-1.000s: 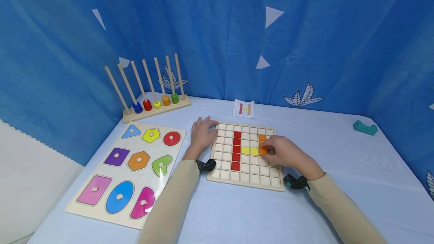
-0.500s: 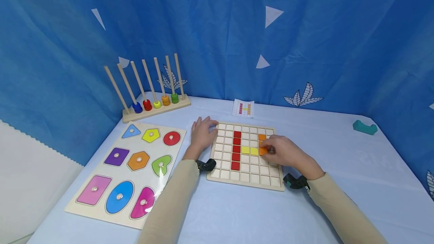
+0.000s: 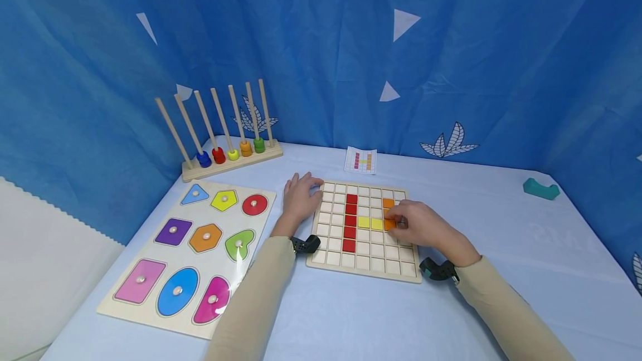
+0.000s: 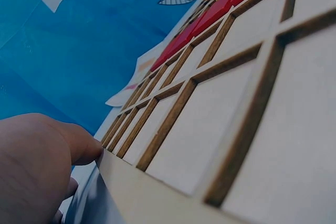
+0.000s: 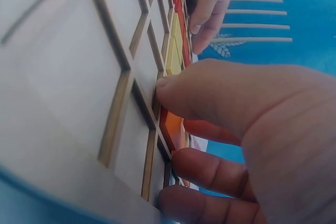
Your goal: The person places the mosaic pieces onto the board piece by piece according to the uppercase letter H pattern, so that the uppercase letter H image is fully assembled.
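A wooden grid board (image 3: 363, 275) lies flat on the table. It carries a column of red tiles (image 3: 349, 220), a short row of yellow tiles (image 3: 377, 224) and orange tiles (image 3: 388, 203) toward its right side. My right hand (image 3: 421, 225) pinches the lowest visible orange tile (image 5: 172, 129), which sits in its cell just right of the yellow row; the fingers partly cover it. On the board's far left corner, my left hand (image 3: 299, 199) rests with relaxed fingers, a fingertip (image 4: 94, 150) touching the edge.
Behind the board lies a small pattern card (image 3: 360, 161). To the left are a knobbed shape puzzle (image 3: 203, 252) and a peg stand with coloured rings (image 3: 233, 164). A teal block (image 3: 540, 189) sits far right. A blue curtain (image 3: 321, 60) hangs behind the table.
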A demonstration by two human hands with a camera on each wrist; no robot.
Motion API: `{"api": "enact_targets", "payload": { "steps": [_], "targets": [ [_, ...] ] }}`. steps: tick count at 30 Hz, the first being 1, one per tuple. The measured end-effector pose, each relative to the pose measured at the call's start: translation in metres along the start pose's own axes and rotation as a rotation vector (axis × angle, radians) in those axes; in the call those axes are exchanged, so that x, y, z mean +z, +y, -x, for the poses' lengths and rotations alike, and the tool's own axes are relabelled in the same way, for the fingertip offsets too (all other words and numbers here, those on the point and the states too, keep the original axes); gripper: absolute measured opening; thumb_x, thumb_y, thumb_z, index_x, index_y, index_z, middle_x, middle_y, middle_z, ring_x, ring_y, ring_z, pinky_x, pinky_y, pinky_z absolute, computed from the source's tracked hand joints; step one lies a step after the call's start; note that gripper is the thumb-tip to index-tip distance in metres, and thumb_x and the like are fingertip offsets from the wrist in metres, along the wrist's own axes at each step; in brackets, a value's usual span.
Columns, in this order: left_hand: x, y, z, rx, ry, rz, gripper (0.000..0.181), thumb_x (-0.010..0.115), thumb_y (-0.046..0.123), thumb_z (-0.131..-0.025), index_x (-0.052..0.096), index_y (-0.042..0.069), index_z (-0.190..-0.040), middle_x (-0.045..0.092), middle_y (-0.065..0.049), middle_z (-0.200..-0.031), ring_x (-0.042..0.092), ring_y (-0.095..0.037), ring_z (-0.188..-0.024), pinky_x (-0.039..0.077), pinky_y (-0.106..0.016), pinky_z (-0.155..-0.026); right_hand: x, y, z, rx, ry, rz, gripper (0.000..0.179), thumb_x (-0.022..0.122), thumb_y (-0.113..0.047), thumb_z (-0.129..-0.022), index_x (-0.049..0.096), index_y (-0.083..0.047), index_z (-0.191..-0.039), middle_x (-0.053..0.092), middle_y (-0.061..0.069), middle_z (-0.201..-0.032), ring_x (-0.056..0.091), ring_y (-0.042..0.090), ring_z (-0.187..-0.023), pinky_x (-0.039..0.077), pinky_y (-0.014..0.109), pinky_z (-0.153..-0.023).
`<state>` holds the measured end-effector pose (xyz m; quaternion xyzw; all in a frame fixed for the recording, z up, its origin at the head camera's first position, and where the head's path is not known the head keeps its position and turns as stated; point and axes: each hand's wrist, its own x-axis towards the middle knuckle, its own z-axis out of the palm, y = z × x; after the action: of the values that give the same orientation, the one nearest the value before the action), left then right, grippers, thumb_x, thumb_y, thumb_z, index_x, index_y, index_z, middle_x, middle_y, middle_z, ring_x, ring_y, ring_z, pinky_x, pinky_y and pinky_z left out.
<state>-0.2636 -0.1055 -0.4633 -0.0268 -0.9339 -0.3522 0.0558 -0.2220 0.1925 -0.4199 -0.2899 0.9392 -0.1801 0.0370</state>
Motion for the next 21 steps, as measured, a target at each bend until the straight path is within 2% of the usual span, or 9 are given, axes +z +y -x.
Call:
{"api": "enact_targets", "payload": {
  "steps": [21],
  "targets": [
    [-0.0001,0.0002,-0.0006,-0.006,-0.009,0.001,0.036,0.056,0.023,-0.097,0.069,0.014,-0.13,0.045,-0.017,-0.159,0.021,-0.043,-0.157,0.01,-0.057,-0.129,-0.0007,0.0,0.0001,-0.002,0.003,0.011,0.025,0.081,-0.015,-0.082,0.078,-0.007,-0.106,0.069,0.001,-0.091,0.051,0.011,-0.075,0.046,0.022,-0.063]
  ]
}}
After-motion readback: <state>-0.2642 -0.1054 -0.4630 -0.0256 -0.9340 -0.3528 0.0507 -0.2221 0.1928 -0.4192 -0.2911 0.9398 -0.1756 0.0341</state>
